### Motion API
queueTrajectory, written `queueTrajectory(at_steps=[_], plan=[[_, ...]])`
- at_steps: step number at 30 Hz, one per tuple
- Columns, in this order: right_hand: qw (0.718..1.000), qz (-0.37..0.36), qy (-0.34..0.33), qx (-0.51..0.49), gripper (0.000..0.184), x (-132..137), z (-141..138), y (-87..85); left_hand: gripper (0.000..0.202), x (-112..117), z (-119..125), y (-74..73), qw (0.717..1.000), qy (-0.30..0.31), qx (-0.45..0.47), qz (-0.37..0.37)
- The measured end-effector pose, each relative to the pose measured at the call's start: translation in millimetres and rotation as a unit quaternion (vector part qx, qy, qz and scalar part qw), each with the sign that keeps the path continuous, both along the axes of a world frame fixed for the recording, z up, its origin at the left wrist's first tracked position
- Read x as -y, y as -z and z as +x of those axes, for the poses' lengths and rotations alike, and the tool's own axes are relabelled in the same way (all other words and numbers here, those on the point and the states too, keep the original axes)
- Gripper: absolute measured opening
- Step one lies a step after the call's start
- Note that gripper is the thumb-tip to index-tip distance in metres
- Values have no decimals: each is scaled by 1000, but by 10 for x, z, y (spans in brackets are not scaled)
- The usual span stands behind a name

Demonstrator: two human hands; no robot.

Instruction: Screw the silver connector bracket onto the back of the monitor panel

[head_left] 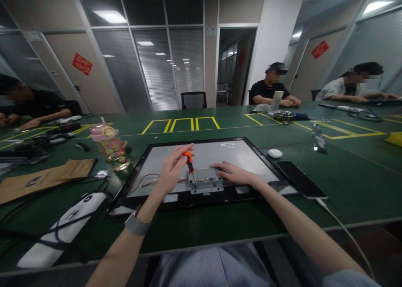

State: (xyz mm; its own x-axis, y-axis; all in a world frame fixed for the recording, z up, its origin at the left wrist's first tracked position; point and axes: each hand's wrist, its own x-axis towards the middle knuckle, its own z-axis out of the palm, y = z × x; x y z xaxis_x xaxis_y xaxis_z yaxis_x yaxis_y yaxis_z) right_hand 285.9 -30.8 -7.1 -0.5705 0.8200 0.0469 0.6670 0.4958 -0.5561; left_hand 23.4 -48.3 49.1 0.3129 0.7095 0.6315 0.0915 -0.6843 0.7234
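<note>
My left hand (173, 165) is closed around the orange and black handle of a screwdriver (189, 160). The tool stands nearly upright, its shaft pointing down at a metal bracket (205, 186) with connector ports. That bracket sits along the near edge of a flat display panel (232, 157), which lies with its grey metal back up and a black frame round it. Fingers stretched out, my right hand (235, 172) rests on the panel just beside the bracket. Thin wires (144, 181) run over the panel left of the bracket. Where the screwdriver's tip meets the bracket is too small to make out.
Right of the panel lie a phone (301, 180) with a white cable and a white earbud case (274, 153). On the left stand a pink-lidded bottle (109, 147), a paper bag (47, 178) and a white power strip (67, 224). Several people sit around the green table.
</note>
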Motion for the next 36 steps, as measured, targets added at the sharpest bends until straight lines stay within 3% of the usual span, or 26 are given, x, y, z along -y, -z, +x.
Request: queueTrajectory(at_steps=[2,7,9,14,19,25,31,36], plan=[[1000,2,-2,-4,53,-2,-2,2,35,-11,-1,11,1000,13,2,-11],[1000,-2,6,-3,55,-22,8,33,24,-41,22,50,996,-81,11,39],[1000,-4,7,-2,55,-27,12,39,22,-27,16,27,996,-78,12,36],[1000,-9,17,5,55,-26,11,35,28,-9,-20,-18,1000,7,25,-7],[1000,1,-3,1,54,-25,6,27,24,-35,-18,19,997,-64,30,31],[1000,6,7,14,54,-19,-3,12,32,-27,-33,-22,997,45,26,-51],[1000,6,-6,4,52,-23,0,23,26,-59,-31,-8,997,-70,-6,16],[1000,7,0,3,52,4,-12,-8,33,-52,-76,-35,999,25,-12,-19]])
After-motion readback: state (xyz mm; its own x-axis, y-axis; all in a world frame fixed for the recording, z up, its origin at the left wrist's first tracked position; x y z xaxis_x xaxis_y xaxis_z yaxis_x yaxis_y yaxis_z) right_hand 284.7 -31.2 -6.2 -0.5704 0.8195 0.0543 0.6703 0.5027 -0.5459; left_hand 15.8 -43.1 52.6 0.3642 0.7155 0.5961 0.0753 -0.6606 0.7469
